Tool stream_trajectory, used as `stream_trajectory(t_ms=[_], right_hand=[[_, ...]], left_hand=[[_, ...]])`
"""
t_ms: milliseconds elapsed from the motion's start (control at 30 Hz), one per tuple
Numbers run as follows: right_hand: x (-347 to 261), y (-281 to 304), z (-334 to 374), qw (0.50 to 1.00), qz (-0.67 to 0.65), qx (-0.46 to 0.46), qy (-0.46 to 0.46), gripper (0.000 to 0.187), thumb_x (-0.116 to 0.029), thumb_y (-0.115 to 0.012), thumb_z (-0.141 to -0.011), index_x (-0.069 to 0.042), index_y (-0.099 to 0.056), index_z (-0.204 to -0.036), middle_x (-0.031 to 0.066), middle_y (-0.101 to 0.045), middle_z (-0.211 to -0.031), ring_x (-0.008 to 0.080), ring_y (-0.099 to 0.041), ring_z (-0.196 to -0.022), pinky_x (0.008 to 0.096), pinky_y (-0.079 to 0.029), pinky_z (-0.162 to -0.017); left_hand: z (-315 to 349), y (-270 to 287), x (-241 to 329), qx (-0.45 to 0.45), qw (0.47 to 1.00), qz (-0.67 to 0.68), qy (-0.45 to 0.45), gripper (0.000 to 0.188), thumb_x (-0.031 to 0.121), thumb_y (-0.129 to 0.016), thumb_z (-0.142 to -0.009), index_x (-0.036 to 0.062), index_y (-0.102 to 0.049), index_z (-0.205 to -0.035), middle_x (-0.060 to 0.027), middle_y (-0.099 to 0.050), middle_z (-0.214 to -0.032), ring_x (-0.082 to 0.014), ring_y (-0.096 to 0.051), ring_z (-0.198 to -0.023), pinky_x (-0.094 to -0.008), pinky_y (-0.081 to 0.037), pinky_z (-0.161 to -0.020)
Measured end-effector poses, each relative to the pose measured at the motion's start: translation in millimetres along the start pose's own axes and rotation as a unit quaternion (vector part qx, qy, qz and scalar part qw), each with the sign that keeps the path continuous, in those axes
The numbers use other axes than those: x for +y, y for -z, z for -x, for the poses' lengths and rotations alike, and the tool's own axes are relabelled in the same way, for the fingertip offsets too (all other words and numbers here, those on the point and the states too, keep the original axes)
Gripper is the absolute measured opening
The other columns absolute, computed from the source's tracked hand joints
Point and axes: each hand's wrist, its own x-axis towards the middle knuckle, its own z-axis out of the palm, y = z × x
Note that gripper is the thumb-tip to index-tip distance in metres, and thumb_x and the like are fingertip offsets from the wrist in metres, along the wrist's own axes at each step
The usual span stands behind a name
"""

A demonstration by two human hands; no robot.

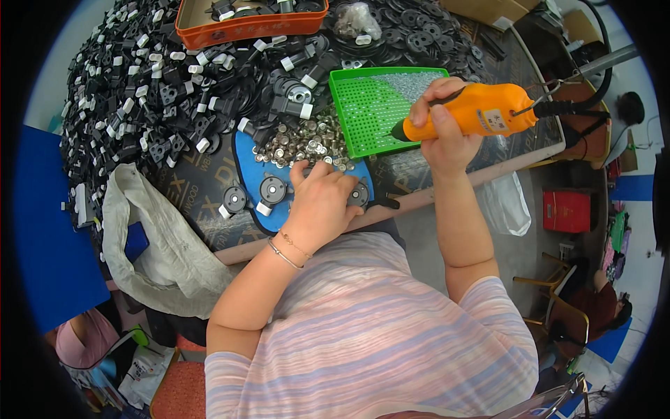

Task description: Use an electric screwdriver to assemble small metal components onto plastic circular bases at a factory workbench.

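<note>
My right hand (447, 133) is wrapped round an orange electric screwdriver (488, 110), whose dark tip points down to the left over a green perforated tray (352, 129). Small silvery screws (412, 87) lie in that tray. On a blue mat (251, 164), my left hand (321, 199) bends its fingers at the edge of a heap of small metal caps (303, 143). Its thumb and index finger are against a black round part (359, 195); what is under the palm is hidden. To its left sit two more such parts with white ends, one black disc (272, 188) and another disc (234, 200).
A large heap of black parts with white ends (188, 91) covers the table's left and back. An orange-red box (251, 31) stands in it. A pale cloth sack (160, 244) hangs at the left edge. A cable and metal arm (607, 63) reach in from the right.
</note>
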Motion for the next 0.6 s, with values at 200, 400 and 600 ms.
stream_trajectory(t_ms=[200, 400, 600], right_hand=[[-1.6, -1.5, 0.1, 1.0, 0.002, 0.011, 0.0, 0.019, -0.001, -0.056, -0.079, 0.0, -0.05, -0.097, 0.0117, -0.05, -0.091, 0.0173, -0.054, -0.064, 0.0297, -0.046, -0.061], [0.7, -1.9, 0.8, 1.0, 0.005, -0.006, -0.001, 0.019, -0.001, -0.055, -0.078, 0.001, -0.049, -0.097, 0.0118, -0.05, -0.092, 0.0171, -0.054, -0.064, 0.0299, -0.046, -0.061], [-5.2, -3.0, -0.4, 1.0, 0.003, 0.015, 0.001, 0.019, 0.0, -0.055, -0.078, 0.0, -0.049, -0.097, 0.0116, -0.05, -0.092, 0.0174, -0.053, -0.064, 0.0304, -0.046, -0.061]], left_hand=[[0.6, -1.2, -0.4, 0.002, 1.0, -0.004, 0.0, 0.04, 0.027, -0.077, -0.059, 0.0094, -0.067, -0.093, -0.0014, -0.064, -0.084, -0.0193, -0.053, -0.09, -0.0452, -0.026, -0.093], [1.4, 0.6, 1.9, -0.006, 1.0, -0.015, 0.001, 0.041, 0.028, -0.077, -0.06, 0.0097, -0.067, -0.095, -0.0022, -0.063, -0.086, -0.0198, -0.052, -0.091, -0.0453, -0.026, -0.094], [4.9, 3.6, 5.4, 0.037, 0.999, -0.02, -0.01, 0.039, 0.028, -0.075, -0.063, 0.0091, -0.066, -0.096, -0.0032, -0.06, -0.088, -0.0212, -0.052, -0.092, -0.0446, -0.026, -0.093]])
